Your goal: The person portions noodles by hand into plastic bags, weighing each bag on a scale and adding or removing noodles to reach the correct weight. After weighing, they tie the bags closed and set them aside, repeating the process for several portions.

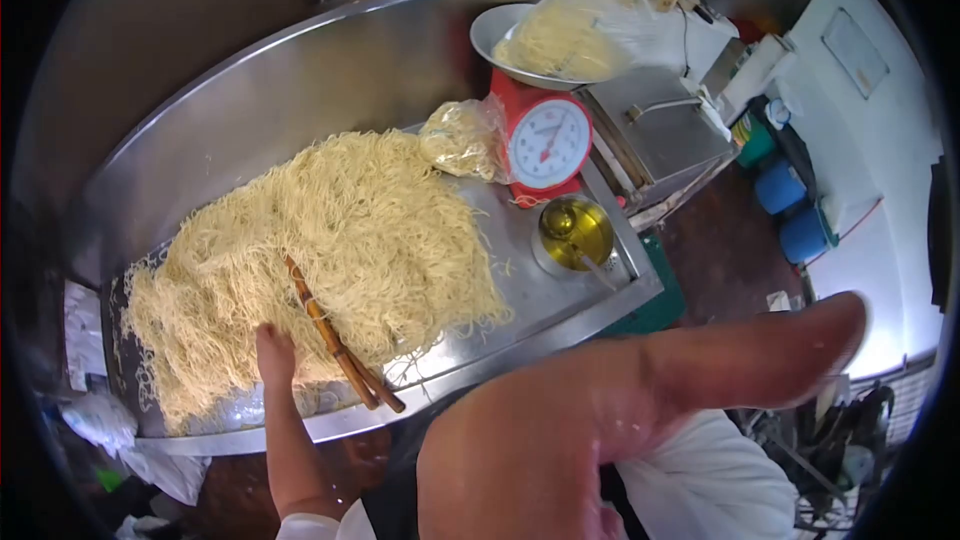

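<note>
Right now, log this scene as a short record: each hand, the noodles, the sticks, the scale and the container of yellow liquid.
Left hand: on the noodles, fingers partly hidden
Right hand: close to the camera, one digit outstretched; grip unclear
Noodles: loose pile on a metal tray
Sticks: lying on the noodles, lower ends over the tray's near rim
Scale: red, bearing a pan with a filled plastic bag; another bag beside it
Container: right of the noodles, holding yellow liquid

The left arm (292,445) stretches forward, the left hand (276,350) at its end, fingers hard to make out. The right hand (560,420) looms very near, one digit extended sideways.
</note>
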`<state>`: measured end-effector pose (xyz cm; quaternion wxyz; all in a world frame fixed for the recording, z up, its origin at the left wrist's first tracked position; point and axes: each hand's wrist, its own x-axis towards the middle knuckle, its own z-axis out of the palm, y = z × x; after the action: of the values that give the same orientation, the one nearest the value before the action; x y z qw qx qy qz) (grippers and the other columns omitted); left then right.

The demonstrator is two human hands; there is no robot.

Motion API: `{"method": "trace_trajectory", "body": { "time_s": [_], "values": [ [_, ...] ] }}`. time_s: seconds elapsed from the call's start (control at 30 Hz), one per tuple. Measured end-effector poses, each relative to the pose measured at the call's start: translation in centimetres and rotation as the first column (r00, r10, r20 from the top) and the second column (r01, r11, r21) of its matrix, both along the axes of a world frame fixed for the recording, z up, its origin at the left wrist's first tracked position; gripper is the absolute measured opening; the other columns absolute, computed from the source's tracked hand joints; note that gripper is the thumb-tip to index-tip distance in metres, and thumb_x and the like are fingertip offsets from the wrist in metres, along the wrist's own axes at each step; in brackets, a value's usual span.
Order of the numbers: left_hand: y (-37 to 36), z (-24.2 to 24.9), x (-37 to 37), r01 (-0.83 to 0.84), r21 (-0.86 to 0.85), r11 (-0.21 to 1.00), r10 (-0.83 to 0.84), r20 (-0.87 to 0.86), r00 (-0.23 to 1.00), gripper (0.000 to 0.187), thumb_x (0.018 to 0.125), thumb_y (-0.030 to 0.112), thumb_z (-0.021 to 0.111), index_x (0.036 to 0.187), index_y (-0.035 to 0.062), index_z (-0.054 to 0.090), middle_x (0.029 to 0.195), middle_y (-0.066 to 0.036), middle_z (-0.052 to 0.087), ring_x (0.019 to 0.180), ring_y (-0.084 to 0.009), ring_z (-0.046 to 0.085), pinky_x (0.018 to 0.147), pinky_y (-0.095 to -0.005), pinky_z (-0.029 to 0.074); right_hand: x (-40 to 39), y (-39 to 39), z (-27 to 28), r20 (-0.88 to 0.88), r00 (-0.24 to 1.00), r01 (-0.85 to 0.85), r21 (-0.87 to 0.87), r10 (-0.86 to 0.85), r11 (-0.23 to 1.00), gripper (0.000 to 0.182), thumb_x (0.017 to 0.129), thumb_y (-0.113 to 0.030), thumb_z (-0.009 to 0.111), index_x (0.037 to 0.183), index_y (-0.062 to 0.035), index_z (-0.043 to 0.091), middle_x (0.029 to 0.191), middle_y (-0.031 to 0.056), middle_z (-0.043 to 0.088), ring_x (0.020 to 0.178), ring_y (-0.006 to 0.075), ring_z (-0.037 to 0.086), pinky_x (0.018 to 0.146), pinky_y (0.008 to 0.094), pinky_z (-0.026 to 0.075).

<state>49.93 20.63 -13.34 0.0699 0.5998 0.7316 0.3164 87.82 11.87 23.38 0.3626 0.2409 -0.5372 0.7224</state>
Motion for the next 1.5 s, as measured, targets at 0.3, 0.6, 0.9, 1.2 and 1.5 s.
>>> {"method": "trace_trajectory", "body": {
  "time_s": [0.3,0.6,0.9,1.2,1.5],
  "values": [
    [0.3,10.6,3.0,0.067,0.112,0.991,-0.086,0.18,0.98,0.02,0.088,0.017,0.063,0.077,0.0014,0.057,0.062,-0.004,0.051,0.054,-0.0141,0.045,0.052,-0.0302,0.038,-1.1,5.3,-14.0,0.724,0.651,0.444,-0.119,-0.228,0.888,0.038,0.085,-0.038,0.064,0.1,-0.0035,0.066,0.071,0.0006,0.059,0.063,0.0097,0.054,0.053,0.024,0.04],
    [-0.9,22.9,11.4,0.181,0.387,0.904,-0.354,0.441,0.825,0.003,0.086,0.002,0.063,0.088,-0.0002,0.062,0.075,-0.003,0.061,0.067,-0.0081,0.055,0.06,-0.0217,0.045,-8.4,9.7,-14.7,0.574,0.334,0.639,0.445,-0.747,0.628,0.044,0.074,-0.017,0.07,0.115,-0.0084,0.058,0.083,0.0111,0.065,0.077,0.0211,0.063,0.071,0.0325,0.05],
    [-3.2,31.9,12.8,0.148,0.545,0.825,-0.543,0.694,0.473,0.011,0.083,0.009,0.071,0.083,0.0026,0.061,0.073,0.002,0.059,0.064,-0.0044,0.05,0.058,-0.0189,0.039,-11.6,10.8,-18.6,0.724,0.325,0.324,0.519,-0.608,0.791,0.022,0.086,-0.018,0.065,0.102,-0.0022,0.063,0.087,0.0041,0.065,0.084,0.0113,0.059,0.076,0.0286,0.048],
    [-0.1,32.7,12.1,0.367,0.5,0.784,-0.62,0.651,0.437,0.01,0.088,0.013,0.066,0.086,0.0047,0.06,0.074,0.004,0.058,0.065,-0.0022,0.05,0.056,-0.018,0.038,-11.6,10.5,-11.1,0.57,0.638,0.702,-0.155,-0.517,0.695,0.02,0.095,-0.015,0.049,0.11,-0.0033,0.056,0.097,0.0038,0.06,0.087,0.015,0.058,0.079,0.0331,0.049],
    [1.3,27.1,15.0,0.434,0.362,0.825,-0.511,0.149,0.847,0.022,0.09,0.014,0.062,0.108,0.0021,0.062,0.085,-0.004,0.061,0.077,-0.0099,0.055,0.064,-0.0245,0.048,-7.1,10.4,-12.3,0.786,0.563,0.733,-0.331,-0.257,0.594,0.018,0.09,-0.025,0.054,0.098,-0.0086,0.052,0.077,0.0015,0.058,0.047,0.0074,0.045,0.04,0.0202,0.033]
  ]
}}
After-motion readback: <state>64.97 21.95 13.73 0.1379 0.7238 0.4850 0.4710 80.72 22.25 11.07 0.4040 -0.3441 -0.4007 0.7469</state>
